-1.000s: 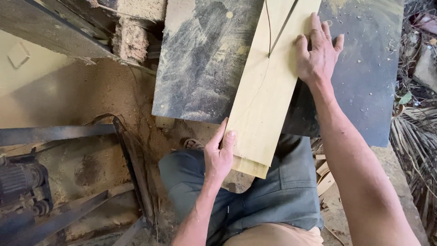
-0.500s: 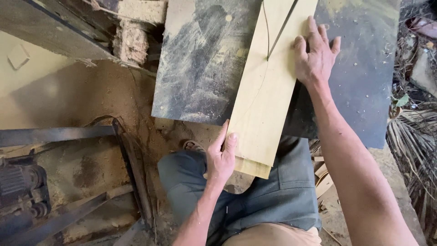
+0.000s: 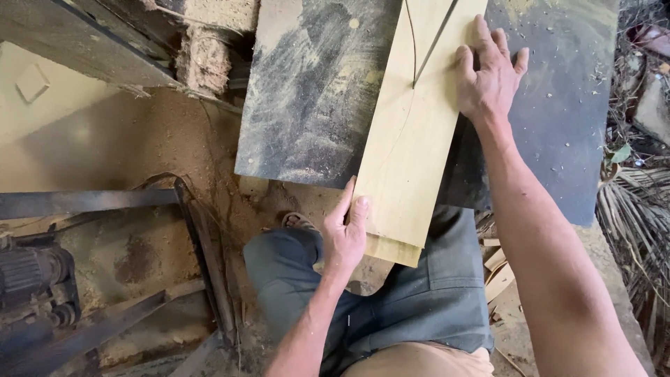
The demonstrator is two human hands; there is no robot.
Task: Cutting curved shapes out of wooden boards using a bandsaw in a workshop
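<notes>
A pale wooden board lies on a dark, dusty metal saw table, its near end overhanging the table edge above my lap. A cut slit runs into the board from the far end, beside a drawn curved line. My left hand grips the board's near left edge, thumb on top. My right hand presses flat on the board's right edge, farther up, fingers spread.
Sawdust covers the ground at left. A motor with a belt sits at lower left under a metal frame. Wood offcuts lie at my right side; dry leaves at far right.
The board has slid a little farther forward along the table, and both hands moved with it. The cut slit reaches slightly deeper into the board.
</notes>
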